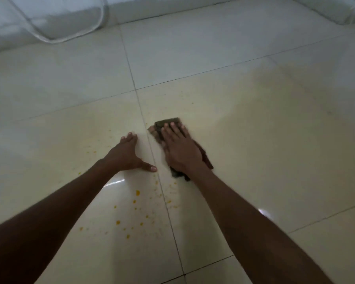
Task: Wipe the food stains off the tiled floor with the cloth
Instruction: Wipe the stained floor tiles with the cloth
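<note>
Right hand [180,149] flat on cloth [168,122]; long axis away (slightly leftward).

We find no text, label, brand, number or sign that we can read anywhere in the frame; the blurred upper edge may carry markings, but none that we can make out.

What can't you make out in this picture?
- Head view: most of the cloth lies hidden under the right hand.
- Floor under both hands: any stains hidden; left hand lies flat.
- Top left: clear curved object, blurred and cut off by the edge.
</note>
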